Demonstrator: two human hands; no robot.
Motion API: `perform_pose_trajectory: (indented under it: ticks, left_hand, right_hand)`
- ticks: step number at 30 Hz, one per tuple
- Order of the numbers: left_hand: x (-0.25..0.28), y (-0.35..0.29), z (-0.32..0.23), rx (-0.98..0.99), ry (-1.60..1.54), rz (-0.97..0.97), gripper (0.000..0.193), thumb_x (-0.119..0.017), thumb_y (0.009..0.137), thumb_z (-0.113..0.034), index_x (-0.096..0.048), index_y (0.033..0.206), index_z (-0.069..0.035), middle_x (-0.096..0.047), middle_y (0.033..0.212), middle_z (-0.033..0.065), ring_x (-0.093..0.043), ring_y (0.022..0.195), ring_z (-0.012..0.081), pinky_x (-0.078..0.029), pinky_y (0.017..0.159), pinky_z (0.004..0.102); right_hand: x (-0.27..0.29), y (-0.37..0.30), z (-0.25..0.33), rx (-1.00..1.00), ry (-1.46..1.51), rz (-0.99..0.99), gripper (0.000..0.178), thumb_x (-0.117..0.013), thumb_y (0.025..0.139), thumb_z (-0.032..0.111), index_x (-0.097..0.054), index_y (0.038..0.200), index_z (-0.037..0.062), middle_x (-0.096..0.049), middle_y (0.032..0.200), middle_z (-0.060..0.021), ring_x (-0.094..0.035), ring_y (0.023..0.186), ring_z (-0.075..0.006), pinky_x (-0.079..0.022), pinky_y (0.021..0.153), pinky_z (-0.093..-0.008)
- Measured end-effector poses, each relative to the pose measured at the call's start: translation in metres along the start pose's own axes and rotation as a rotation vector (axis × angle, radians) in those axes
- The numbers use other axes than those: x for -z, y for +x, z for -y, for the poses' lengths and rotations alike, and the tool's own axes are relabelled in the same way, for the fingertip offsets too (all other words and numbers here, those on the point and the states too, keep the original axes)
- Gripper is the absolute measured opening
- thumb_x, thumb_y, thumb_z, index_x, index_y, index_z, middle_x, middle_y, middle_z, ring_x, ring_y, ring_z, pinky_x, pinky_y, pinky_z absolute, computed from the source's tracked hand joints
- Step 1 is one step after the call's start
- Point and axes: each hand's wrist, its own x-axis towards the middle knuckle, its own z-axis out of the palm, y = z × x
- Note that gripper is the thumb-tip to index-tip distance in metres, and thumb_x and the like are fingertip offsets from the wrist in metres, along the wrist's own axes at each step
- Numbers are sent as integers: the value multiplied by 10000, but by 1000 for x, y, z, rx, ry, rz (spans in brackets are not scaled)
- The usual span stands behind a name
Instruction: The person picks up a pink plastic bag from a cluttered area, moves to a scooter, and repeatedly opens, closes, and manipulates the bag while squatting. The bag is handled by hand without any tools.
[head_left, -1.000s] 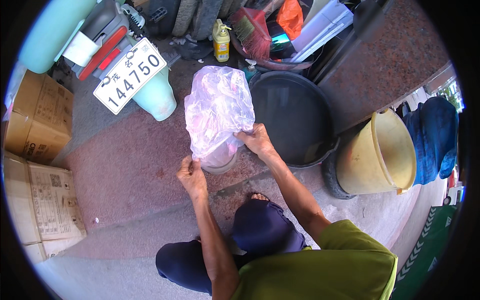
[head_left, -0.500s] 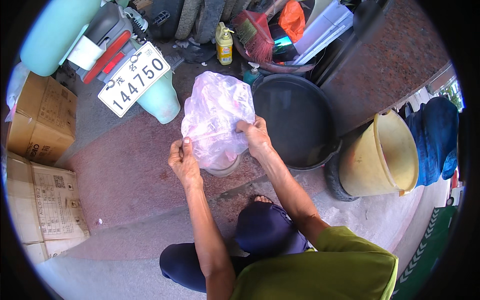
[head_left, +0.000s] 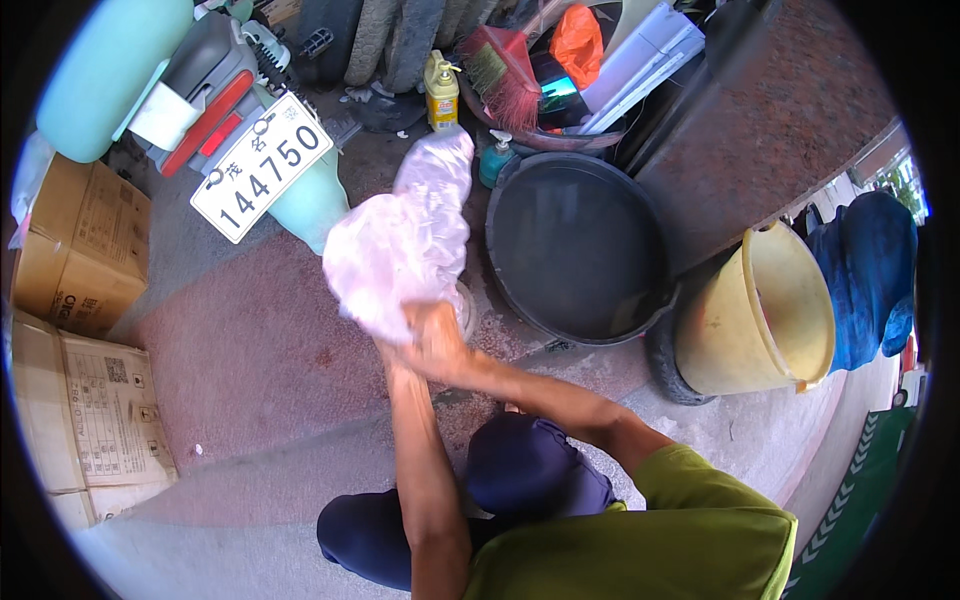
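Evidently mid-handling: one bag (head_left: 400,235), thin pink translucent film, crumpled, glossy, bulging into two lobes, at 12 o'clock from the paired hands and touching them at its near end. Step in hand, as judged: gathering or turning that near end; the next move seems to call for a secure hold on the slippery film and care against tearing. Right hand (head_left: 440,342): forearm crossing above the left wrist, motion-blurred, against the bag; fingers apparently curled, though whether they pinch film cannot be told. Left hand (head_left: 391,355): largely hidden beneath bag and right hand; finger state cannot be told. Container (head_left: 468,310), 1 o'clock from the hands: pale, round-rimmed, mostly covered by the bag. Basin (head_left: 580,250), 2 o'clock: black, wide, round, smooth-walled. Bucket (head_left: 712,320), 3 o'clock: yellowish, tapered, thick-lipped, scuffed. Pump bottle (head_left: 442,95), 12 o'clock, farther off: yellow, upright. Scooter tail (head_left: 300,210), between 10 and 11 o'clock: mint-green, hard, glossy. Cardboard boxes (head_left: 112,415), about 9 o'clock: brown, matt, square-cornered. Ground (head_left: 260,350): reddish and grey, rough, speckled.
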Motion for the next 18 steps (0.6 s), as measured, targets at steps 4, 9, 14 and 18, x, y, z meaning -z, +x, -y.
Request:
perform_pose_trajectory:
  ticks: [4,9,14,18]
  left_hand:
    - [5,15,33,-144,-94,65,433,-526,960,-378,-592,1129,15,-625,1067,91,-620,836,201,-531,769,369]
    - [-8,-4,3,85,-54,-24,406,-514,969,-314,-564,1176,31,-582,1163,141,-600,987,212,-527,775,349]
    - [-4,-4,6,105,29,-34,364,-539,954,-279,-605,1107,45,-633,1072,137,-632,933,213,-533,783,325]
    - [4,-6,-3,158,143,-96,297,-618,919,-259,-671,976,28,-677,953,93,-643,856,192,-528,783,309]
  right_hand:
    - [-2,24,-8,-194,157,-316,251,-626,734,254,-640,726,4,-637,695,-226,-644,622,-335,-495,548,-432]
    - [-4,8,-23,-167,129,-64,266,-575,778,225,-663,869,-9,-647,820,-242,-641,800,-370,-480,738,-451]
    - [-9,-1,7,97,63,-227,321,-546,837,205,-667,1062,12,-647,1044,-249,-640,968,-387,-481,825,-499]
    - [-13,10,-33,226,-25,-254,229,-546,868,215,-694,935,54,-666,728,-164,-659,641,-293,-503,554,-416]
